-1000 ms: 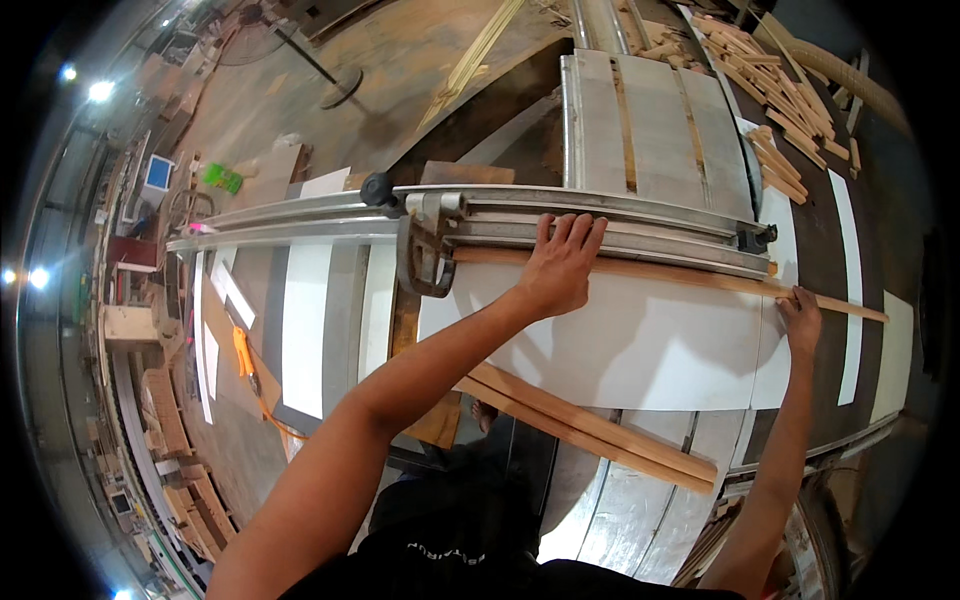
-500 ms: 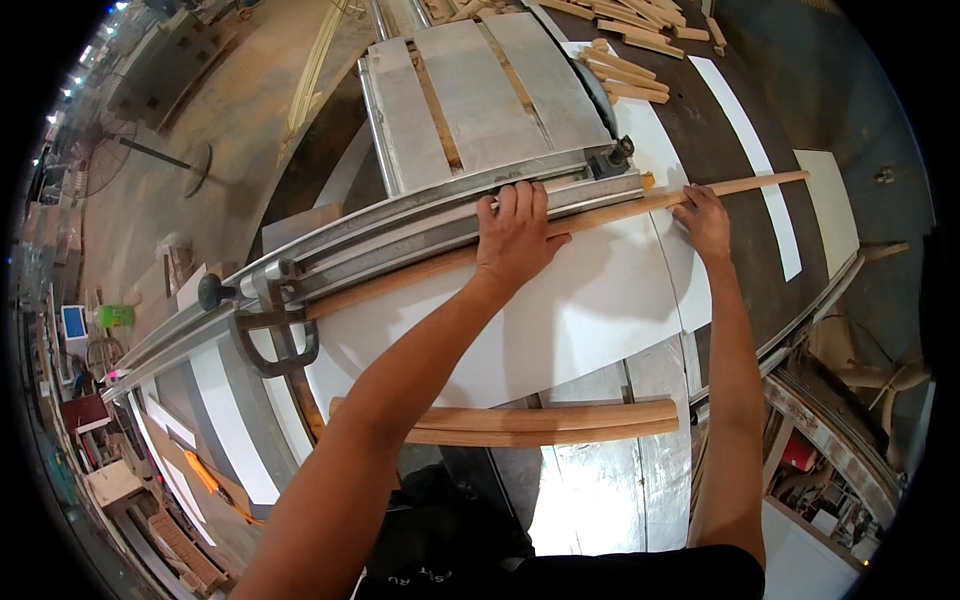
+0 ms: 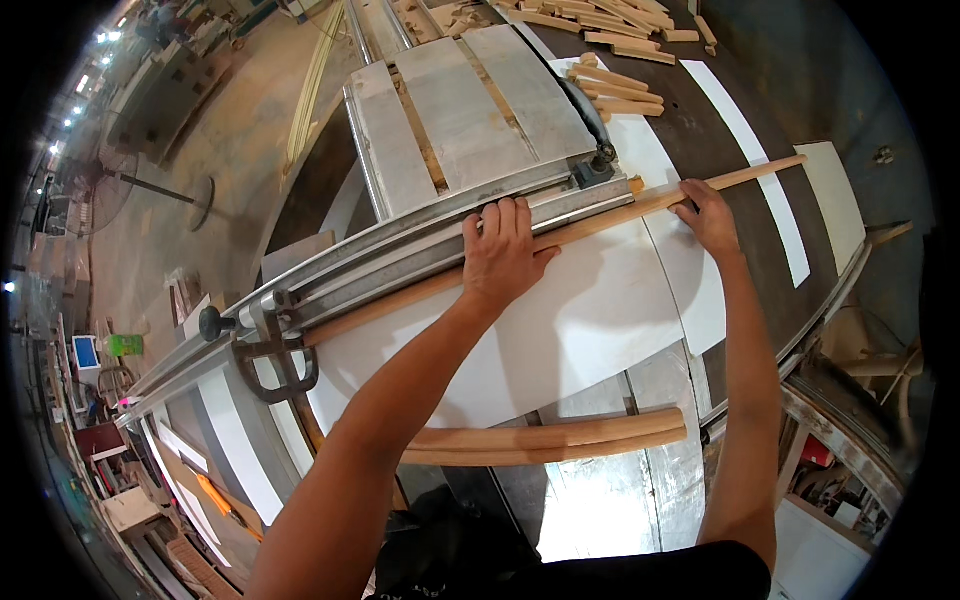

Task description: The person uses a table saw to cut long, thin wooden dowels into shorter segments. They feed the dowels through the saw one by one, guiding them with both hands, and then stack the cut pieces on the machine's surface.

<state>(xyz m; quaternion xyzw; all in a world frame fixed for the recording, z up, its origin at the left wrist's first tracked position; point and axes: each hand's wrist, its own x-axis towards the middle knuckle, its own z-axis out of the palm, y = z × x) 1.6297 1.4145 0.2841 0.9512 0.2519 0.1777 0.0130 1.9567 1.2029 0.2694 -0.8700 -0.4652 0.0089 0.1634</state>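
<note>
A long wooden strip lies along the metal fence of a sliding table saw, its far right end reaching over the dark tabletop. My left hand is closed over the fence, fingers hooked on its top, with the thumb against the strip. Past the fence's right end, my right hand pinches the same strip between thumb and fingers. A metal stop with a black knob sits on the fence by the strip's left end. Two wooden strips lie side by side nearer my body, partly hidden by my left forearm.
White sheets cover part of the table. Short wooden offcuts lie beyond the fence, beside a black curved guard. The grooved metal sliding table stands at the back. An orange-handled cutter lies at the lower left.
The view has tilted slightly, shifting the fence and table in the picture. Both hands keep their hold, and the strip stays against the fence.
</note>
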